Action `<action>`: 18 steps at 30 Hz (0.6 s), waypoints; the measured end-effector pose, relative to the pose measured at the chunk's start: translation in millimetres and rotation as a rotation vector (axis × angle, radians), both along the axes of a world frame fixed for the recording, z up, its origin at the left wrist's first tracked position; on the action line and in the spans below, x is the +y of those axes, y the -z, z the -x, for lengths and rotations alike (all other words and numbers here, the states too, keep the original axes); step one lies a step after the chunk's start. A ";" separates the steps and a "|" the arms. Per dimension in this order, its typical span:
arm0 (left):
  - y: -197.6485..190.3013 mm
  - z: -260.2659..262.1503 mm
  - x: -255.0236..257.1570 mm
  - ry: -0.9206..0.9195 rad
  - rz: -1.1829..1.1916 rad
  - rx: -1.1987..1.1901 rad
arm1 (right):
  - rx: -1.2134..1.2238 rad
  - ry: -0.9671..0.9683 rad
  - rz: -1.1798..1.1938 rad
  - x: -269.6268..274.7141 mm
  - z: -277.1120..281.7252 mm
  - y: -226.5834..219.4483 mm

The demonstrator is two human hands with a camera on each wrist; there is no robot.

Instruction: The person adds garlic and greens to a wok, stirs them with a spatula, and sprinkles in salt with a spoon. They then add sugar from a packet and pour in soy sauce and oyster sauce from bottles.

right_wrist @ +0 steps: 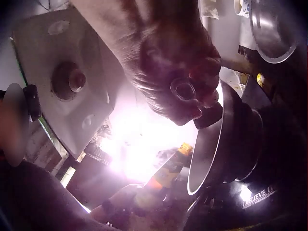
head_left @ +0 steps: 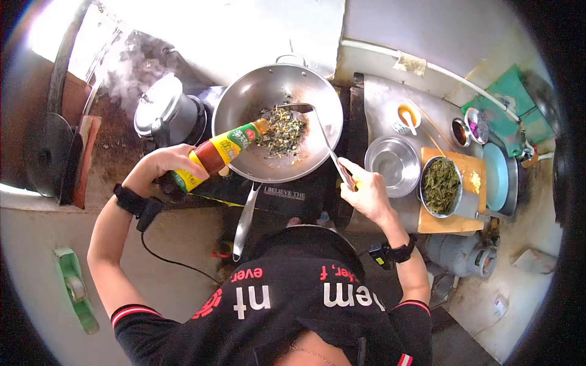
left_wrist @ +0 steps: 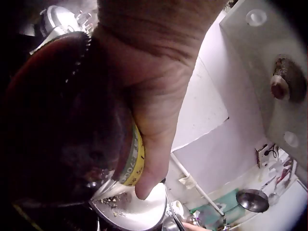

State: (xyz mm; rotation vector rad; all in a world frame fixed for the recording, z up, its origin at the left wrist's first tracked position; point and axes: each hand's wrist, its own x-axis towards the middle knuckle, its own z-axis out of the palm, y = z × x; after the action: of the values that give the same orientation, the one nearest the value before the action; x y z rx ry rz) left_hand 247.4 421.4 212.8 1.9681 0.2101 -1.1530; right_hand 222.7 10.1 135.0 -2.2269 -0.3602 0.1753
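My left hand [head_left: 171,161] grips a bottle of brown sauce [head_left: 215,154] with a yellow and green label. The bottle is tilted, its mouth over the steel wok [head_left: 241,94] and close to the chopped dark green and pale food [head_left: 282,135] inside. In the left wrist view the thumb lies along the bottle's label [left_wrist: 134,161]. My right hand [head_left: 368,190] holds the handle of a metal spatula [head_left: 323,135], whose head lies in the wok at the far edge of the food. The right wrist view shows fingers curled at the wok's side.
A steaming lidded pot [head_left: 168,113] stands left of the wok. To the right are a steel bowl [head_left: 394,166], a bowl of shredded greens [head_left: 442,186] on a wooden board [head_left: 430,224], and a cup with a spoon [head_left: 406,116]. The wok's long handle [head_left: 246,222] points towards my body.
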 end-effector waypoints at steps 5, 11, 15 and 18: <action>-15.4 -0.9 -4.0 0.017 -0.029 0.000 | -0.026 0.012 -0.031 -1.2 1.9 5.6; -25.6 -1.7 -5.3 0.013 -0.066 0.035 | -0.047 0.017 -0.081 -2.2 2.5 9.0; -31.5 -0.2 -8.7 0.014 -0.088 0.020 | -0.022 0.004 -0.070 -2.2 3.1 7.3; -33.9 0.6 -12.0 0.015 -0.107 0.015 | -0.032 0.006 -0.073 -2.1 3.3 6.5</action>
State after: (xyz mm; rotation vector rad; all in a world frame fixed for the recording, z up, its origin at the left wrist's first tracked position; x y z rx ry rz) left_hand 246.9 409.4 246.7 2.0584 0.2702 -1.1878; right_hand 219.4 8.0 128.5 -2.1604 -0.3713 0.1215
